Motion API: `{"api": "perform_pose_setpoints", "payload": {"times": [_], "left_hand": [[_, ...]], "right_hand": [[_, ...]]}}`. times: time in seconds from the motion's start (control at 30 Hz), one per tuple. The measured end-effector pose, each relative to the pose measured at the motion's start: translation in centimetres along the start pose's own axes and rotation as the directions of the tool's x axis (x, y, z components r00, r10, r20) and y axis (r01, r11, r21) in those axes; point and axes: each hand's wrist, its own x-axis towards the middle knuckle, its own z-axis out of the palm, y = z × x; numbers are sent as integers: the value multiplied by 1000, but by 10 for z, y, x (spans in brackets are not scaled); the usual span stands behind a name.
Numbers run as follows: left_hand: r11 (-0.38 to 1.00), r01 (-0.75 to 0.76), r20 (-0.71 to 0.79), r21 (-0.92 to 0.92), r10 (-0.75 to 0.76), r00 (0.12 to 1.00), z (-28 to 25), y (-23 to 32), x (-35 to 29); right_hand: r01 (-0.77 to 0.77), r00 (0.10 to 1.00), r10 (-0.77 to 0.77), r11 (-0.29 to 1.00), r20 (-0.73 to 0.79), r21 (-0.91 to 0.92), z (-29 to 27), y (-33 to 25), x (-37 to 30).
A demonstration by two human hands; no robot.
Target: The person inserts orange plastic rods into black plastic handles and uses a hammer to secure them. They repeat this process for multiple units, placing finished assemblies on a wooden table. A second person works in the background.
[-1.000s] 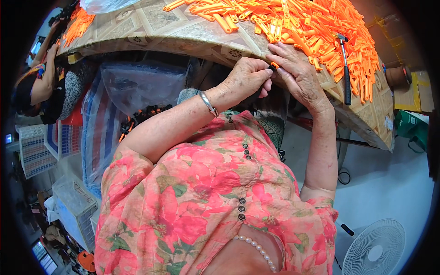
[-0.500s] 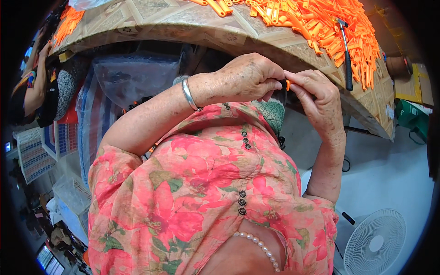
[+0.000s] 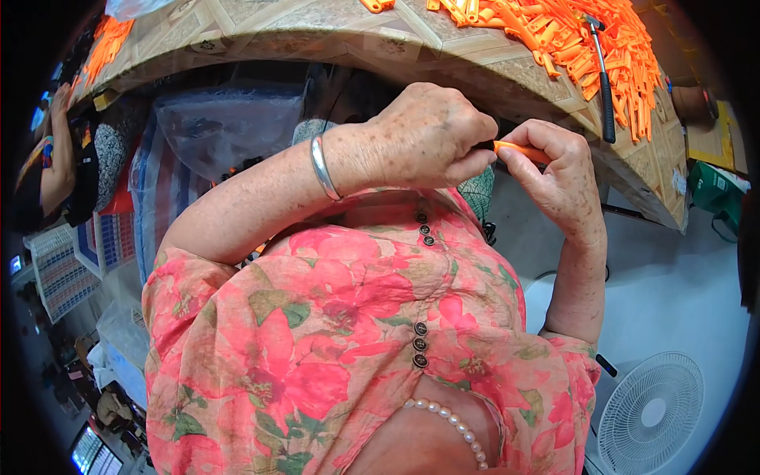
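Observation:
My left hand (image 3: 435,134), with a silver bangle at its wrist, is closed around a small dark piece, mostly hidden by the fingers. Between thumb and fingers, my right hand (image 3: 558,170) grips an orange plastic handle (image 3: 524,151). The handle's left end meets the dark piece at the left fingertips; whether one sits inside the other is hidden. Both hands are raised in front of my body, just short of the table edge. Beyond them, many similar orange handles (image 3: 574,55) lie heaped on the table.
A hammer (image 3: 606,95) with a black grip lies across the patterned table (image 3: 332,36) at the right. A white fan (image 3: 653,412) stands at lower right, a green bag (image 3: 716,198) beside the table. Clear plastic sheeting (image 3: 229,131) hangs below the edge. Another person's arm (image 3: 59,158) shows far left.
My right hand has moved slightly right and turned, so more of the orange handle shows. My left hand's fingers have closed further over the dark piece. The view has shifted a little.

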Motion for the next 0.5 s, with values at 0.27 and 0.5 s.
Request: {"api": "perform_pose_setpoints", "payload": {"times": [0.27, 0.5], "left_hand": [[904, 87, 177, -420, -12, 984, -4, -3, 6], [570, 408, 473, -713, -38, 880, -4, -4, 14]], "right_hand": [[-91, 990, 60, 964, 129, 251, -15, 4, -10], [-141, 978, 41, 853, 206, 502, -22, 17, -17]]}}
